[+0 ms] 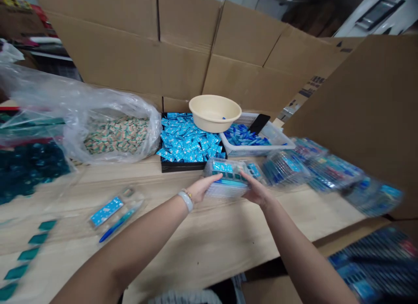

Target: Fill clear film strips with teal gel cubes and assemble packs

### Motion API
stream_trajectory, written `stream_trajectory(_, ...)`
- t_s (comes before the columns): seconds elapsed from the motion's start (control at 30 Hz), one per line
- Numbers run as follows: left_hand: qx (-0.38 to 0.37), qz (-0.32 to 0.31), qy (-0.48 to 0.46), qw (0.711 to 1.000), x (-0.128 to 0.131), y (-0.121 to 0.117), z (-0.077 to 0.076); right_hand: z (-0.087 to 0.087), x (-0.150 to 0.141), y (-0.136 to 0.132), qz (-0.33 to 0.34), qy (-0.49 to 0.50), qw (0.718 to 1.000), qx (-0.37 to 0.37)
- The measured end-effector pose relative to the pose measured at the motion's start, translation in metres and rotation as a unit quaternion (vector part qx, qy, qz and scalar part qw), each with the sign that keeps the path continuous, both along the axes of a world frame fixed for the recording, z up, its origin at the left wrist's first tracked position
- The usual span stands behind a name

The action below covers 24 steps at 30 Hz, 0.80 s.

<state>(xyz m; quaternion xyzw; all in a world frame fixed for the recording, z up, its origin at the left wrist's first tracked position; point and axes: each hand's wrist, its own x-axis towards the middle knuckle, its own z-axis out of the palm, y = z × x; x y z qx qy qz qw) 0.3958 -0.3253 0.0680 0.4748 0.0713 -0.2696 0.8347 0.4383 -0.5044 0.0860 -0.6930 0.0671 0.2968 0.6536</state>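
Note:
Between my two hands is a stack of clear plastic cases (225, 186), with a blue printed packet and dark green squares showing in the top one. My left hand (201, 188), a pale bangle at its wrist, is closed on the stack's left side with the thumb on top. My right hand (255, 190) grips the right side the same way. Just behind the stack stands a black tray (183, 166) heaped with blue packets (187, 138). To the left, a single clear case (117, 212) lies on the table with a blue packet and a blue pen-like item in it.
A cream bowl (214, 109) rests above the tray and a white basket (274, 148) of blue pieces. More packed cases (333, 171) line the right side. At left are a plastic bag (143, 116) of small squares and a row of green squares (28, 255). Cardboard (186, 55) walls the back.

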Motion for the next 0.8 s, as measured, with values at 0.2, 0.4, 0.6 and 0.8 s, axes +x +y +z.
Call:
stream_trajectory(0.2,0.273,0.122,-0.057,0.952,-0.076,0.070,0.020,0.040,-0.042,-0.019,-0.146,-0.163,0.953,-0.211)
stream_trajectory(0.4,0.583,0.143,-0.154,0.785,-0.225,0.144,-0.009,0.002,-0.103,0.087,0.093,-0.318,0.938,-0.101)
stream_trajectory(0.6,0.767,0.167,-0.149,0.601,-0.258,0.165,-0.050,-0.066,-0.123,0.241,0.323,-0.512,0.785,-0.132)
stream_trajectory(0.8,0.767,0.118,-0.188,0.602,-0.282,0.185,-0.060,-0.088,-0.144,0.238,0.439,-0.642,0.578,-0.248)
